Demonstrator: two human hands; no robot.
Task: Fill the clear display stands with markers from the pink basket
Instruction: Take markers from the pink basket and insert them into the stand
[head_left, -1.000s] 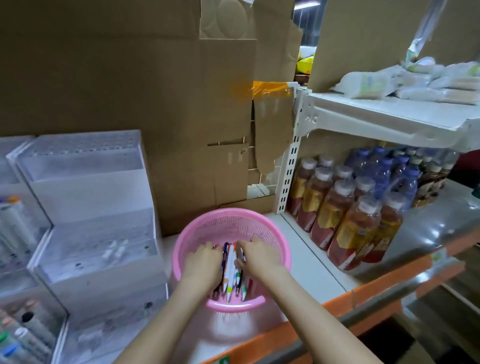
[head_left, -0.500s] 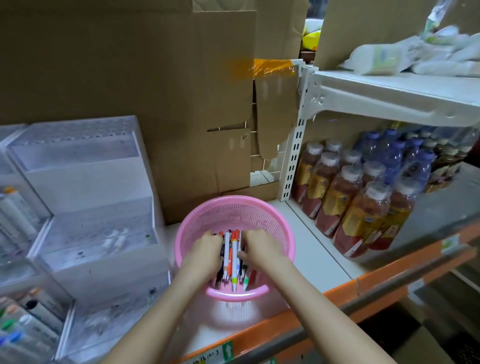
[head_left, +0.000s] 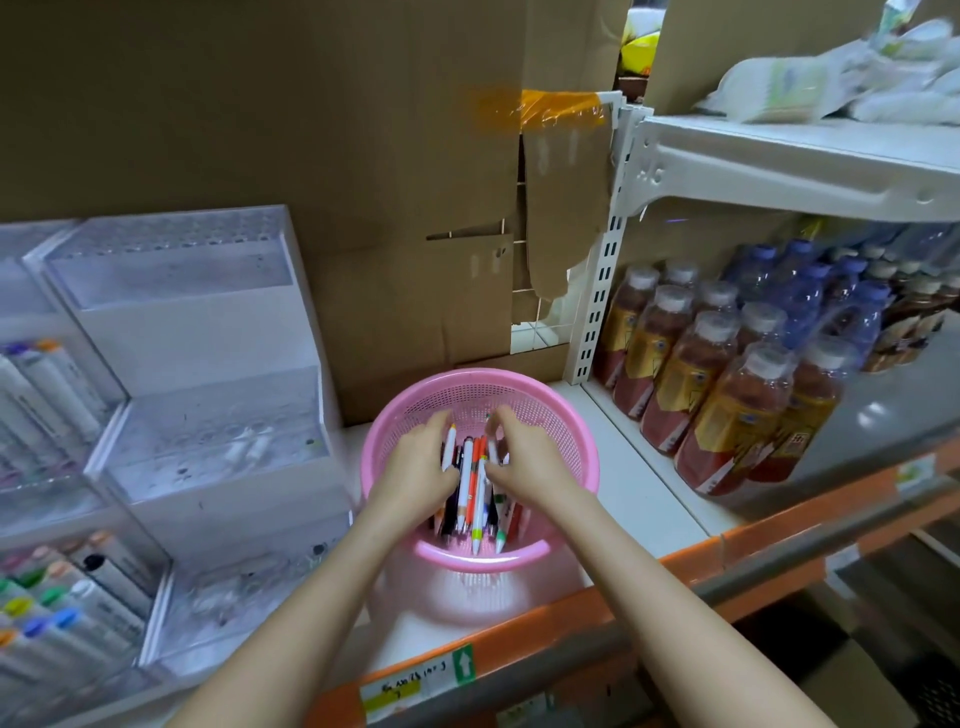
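Down inside the round pink mesh plastic basket on the white shelf, left hand and right hand each curl their grip round loose coloured markers. Best to gather them parallel (caps one way) before lifting toward the clear stepped acrylic display stand just left.

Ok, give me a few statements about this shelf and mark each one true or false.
1. The left hand and the right hand are both inside the pink basket. True.
2. The basket is empty. False: it holds markers.
3. The bottles stand left of the basket. False: the bottles stand to its right.
4. The top tier of the clear stand beside the basket holds no markers. True.
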